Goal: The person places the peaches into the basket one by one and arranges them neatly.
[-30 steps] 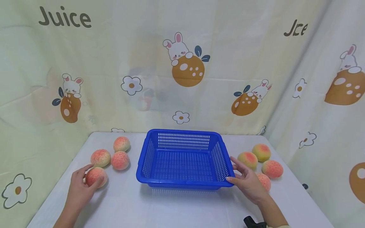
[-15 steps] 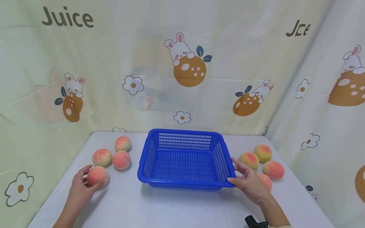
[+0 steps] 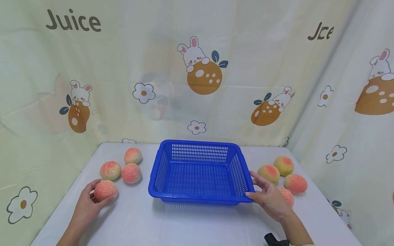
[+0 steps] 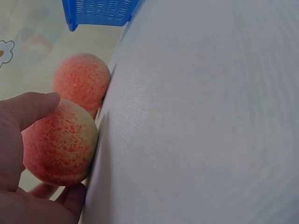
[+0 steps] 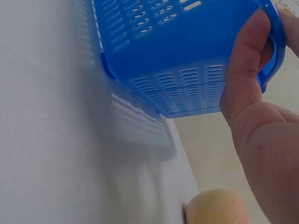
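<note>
On the left of the table, my left hand [image 3: 87,204] grips a pink-red peach [image 3: 106,190], thumb on the near side and fingers around the far side. The left wrist view shows the thumb and fingertips curled about this peach [image 4: 63,144], which looks to be on the tabletop. In the middle stands a blue plastic basket [image 3: 201,198] with slotted walls and nothing inside. My right hand [image 3: 271,200] holds its right rim near the front corner. Seen from the right wrist, the thumb and fingers pinch the basket's rim [image 5: 275,42].
Behind the held peach sit more peaches [image 3: 110,170], [image 3: 131,173] and a paler peach [image 3: 133,155]. Several others, including a yellow-red peach [image 3: 284,165] and a pink peach [image 3: 296,183], lie right of the basket. A printed curtain [image 3: 123,51] hangs behind the white table [image 3: 197,225].
The head view has shifted slightly. Both hands keep their holds, the left on the peach and the right on the basket rim, with hardly any movement.
</note>
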`<state>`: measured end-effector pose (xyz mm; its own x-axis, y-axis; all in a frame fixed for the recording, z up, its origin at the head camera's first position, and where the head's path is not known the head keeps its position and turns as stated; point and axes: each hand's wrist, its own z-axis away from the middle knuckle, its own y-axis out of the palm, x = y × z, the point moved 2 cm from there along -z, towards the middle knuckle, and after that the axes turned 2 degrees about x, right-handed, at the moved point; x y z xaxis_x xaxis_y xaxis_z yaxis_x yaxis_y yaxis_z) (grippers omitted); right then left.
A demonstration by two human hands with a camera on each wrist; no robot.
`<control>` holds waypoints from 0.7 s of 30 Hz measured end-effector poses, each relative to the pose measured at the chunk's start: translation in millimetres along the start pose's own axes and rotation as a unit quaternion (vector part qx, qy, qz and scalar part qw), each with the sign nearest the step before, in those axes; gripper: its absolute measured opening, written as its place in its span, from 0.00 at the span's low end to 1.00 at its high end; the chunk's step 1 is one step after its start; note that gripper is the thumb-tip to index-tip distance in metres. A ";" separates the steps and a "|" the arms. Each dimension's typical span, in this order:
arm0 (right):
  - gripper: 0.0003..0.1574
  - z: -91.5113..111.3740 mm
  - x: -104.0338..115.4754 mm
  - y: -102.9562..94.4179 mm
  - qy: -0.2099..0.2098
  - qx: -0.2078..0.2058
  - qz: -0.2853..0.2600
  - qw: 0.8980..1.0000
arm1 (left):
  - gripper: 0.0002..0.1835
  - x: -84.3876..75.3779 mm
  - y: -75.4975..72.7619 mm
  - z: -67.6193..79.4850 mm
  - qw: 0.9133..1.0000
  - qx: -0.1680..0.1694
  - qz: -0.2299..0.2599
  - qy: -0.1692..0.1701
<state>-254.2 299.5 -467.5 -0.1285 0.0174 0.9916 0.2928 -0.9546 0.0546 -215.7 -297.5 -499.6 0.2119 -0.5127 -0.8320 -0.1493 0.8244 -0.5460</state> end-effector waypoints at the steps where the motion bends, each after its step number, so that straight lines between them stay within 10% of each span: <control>1: 0.56 0.1 0.0 0.5 0.002 -0.001 0.002 1.000 | 0.53 0.6 -0.4 -0.5 1.000 0.002 0.001 -0.002; 21: 0.54 0.2 -0.6 2.2 0.007 -0.011 0.013 1.000 | 0.51 2.0 -2.2 1.1 1.000 -0.003 0.003 -0.006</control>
<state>-253.3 297.4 -467.9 -0.1349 -0.0119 0.9908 0.2763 -0.9607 0.0261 -213.8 -300.1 -500.0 0.2234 -0.5050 -0.8337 -0.1569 0.8256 -0.5421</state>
